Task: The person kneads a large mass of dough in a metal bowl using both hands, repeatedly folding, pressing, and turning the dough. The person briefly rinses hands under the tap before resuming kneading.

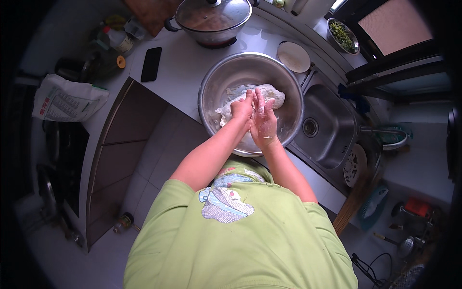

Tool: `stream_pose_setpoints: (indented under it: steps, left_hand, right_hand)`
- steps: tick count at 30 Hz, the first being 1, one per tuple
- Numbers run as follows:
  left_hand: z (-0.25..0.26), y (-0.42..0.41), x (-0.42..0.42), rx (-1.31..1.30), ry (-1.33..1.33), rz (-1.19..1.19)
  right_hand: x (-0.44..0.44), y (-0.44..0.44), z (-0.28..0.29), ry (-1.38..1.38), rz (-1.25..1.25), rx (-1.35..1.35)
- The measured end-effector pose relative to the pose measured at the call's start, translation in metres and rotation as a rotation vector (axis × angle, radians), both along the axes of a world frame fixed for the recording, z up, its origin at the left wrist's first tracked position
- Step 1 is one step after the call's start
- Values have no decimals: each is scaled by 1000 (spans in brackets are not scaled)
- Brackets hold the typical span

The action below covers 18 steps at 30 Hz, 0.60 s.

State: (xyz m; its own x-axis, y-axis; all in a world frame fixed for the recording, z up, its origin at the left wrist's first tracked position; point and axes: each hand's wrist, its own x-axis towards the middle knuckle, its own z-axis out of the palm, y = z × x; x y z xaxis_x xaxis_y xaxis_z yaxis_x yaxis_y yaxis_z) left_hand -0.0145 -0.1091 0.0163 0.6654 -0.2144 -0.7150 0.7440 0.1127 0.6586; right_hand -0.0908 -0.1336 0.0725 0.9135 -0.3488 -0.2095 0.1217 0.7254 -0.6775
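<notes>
A wide stainless steel basin (293,81) stands before me, with a lump of pale, floury dough (274,95) inside. Both my hands are together over the dough, partly covering it. My left hand (242,110) has its thumb raised and its fingers curled against my other hand; its fingertips are hidden. Flour and bits of dough coat my right hand (265,119), whose palm is turned up and whose fingers are spread. A ragged edge of dough shows to the left of my hands. Whether either hand touches the dough is unclear.
Behind the basin stand a lidded pot (216,21) and a pale plate (293,57). A smartphone (151,64) lies on the left counter. The steel sink (325,144) is at right. A bowl of chopped greens (343,36) sits by the window; a white bag (70,97) is at far left.
</notes>
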Motion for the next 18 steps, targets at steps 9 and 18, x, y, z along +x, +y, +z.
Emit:
stream_pose_setpoints:
  steps: [9, 18]
  left_hand:
    - [10, 4, 23, -315, 221, -2]
    - [36, 5, -22, -651, 188, 49]
  right_hand:
    - [-20, -4, 4, -12, 104, -273]
    - [5, -37, -30, 234, 253, -1037]
